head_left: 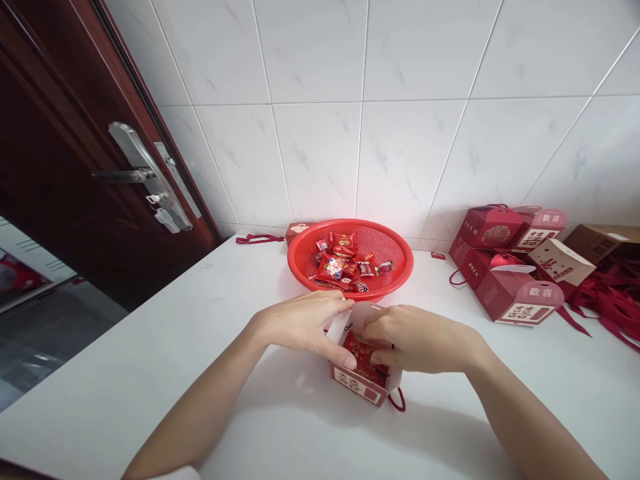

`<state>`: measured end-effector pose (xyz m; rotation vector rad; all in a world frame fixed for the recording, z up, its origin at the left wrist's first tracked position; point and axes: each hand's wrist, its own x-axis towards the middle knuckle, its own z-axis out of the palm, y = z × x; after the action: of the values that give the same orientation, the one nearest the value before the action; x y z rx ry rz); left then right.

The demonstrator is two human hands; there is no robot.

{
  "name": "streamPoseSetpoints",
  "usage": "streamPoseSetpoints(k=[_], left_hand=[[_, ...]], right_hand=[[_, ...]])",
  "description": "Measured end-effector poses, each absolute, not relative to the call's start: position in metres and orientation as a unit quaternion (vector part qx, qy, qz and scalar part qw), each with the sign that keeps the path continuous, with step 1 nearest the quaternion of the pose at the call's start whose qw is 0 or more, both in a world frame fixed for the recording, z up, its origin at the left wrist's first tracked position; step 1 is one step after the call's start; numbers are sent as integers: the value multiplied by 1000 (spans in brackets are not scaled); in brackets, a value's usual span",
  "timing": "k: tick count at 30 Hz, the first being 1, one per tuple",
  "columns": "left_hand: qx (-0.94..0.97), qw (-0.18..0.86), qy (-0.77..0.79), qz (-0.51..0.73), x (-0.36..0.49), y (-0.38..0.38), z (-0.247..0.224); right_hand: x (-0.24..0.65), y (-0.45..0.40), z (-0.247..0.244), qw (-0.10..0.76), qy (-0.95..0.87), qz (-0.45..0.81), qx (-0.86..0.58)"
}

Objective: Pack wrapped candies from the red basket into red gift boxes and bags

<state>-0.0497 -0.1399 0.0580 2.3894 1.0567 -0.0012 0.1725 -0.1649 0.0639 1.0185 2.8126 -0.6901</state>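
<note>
1. The open gift box is set on the white table, just in front of the red basket. Its flaps are raised; a dark red cord is seen curled out at its near right corner.
2. Red-wrapped sweets are contained in the box, partly covered by the hands.
3. The left hand is laid over the box's left side. Thumb and forefinger are spread well apart, the thumb placed by the near wall, the forefinger by the far flap.
4. The right hand is reached in from the right, its fingers bent and dipped inside the box, its thumb held lower, over the sweets. Whether anything is pinched cannot be told; the fingertips are hidden.
5. More wrapped sweets are heaped in the basket. Behind it, a small red box is partly hidden; to the left, a red ribbon is laid near the wall.
6. On the right, closed gift boxes are grouped, bordered by tangled ribbons and a brown carton.
7. At far left, a dark wooden door is noted, with keys hung below its handle.
</note>
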Motion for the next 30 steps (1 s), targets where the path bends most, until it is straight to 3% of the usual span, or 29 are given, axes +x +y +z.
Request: streamPoseSetpoints(k=[9, 16, 23, 30], left_hand=[[863, 271, 427, -11, -49, -149, 70], [873, 314, 371, 42, -44, -157, 73], [882, 356, 304, 52, -39, -150, 62], [907, 307, 287, 19, -28, -152, 54]], right_hand=[[210, -165, 79, -61, 913, -245, 321], [208, -162, 76, -69, 906, -240, 341], [184, -161, 66, -30, 891, -134, 432], [184, -158, 61, 20, 868, -62, 492]])
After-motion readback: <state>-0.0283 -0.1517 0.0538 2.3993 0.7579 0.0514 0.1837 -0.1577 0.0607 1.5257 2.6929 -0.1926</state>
